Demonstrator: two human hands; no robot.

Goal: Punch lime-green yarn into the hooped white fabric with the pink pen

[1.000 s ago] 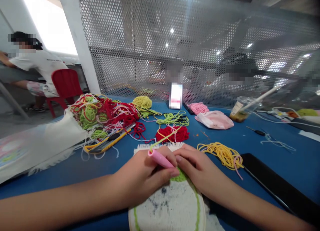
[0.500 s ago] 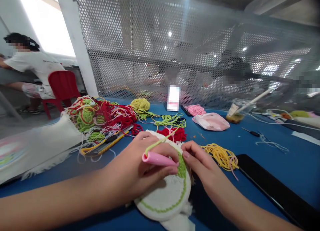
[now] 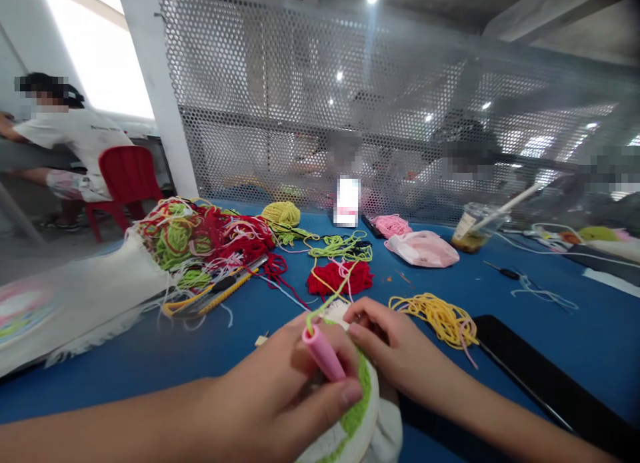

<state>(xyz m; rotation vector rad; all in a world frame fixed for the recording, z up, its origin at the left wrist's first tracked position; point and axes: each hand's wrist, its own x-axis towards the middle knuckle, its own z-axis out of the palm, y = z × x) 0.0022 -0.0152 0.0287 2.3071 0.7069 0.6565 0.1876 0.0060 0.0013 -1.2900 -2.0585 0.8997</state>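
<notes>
My left hand is closed around a pink punch needle, with light green yarn running out of its top end. The needle's tip is hidden behind my fingers, over the hooped white fabric. A band of green loops curves along the inside of the embroidery hoop. At the hoop's far right edge, my right hand grips the rim and cloth with bent fingers. Much of the hoop lies beneath my left hand and past the bottom of the view.
Red yarn lies beyond the hoop, yellow yarn to the right beside a long black object. A tangled yarn heap and a utility knife are at left. A drink cup stands before the perforated screen.
The hoop has come lower and nearer to me and turned, with both hands still on it. The pink punch needle now points more steeply. My right hand has shifted slightly left along the rim.
</notes>
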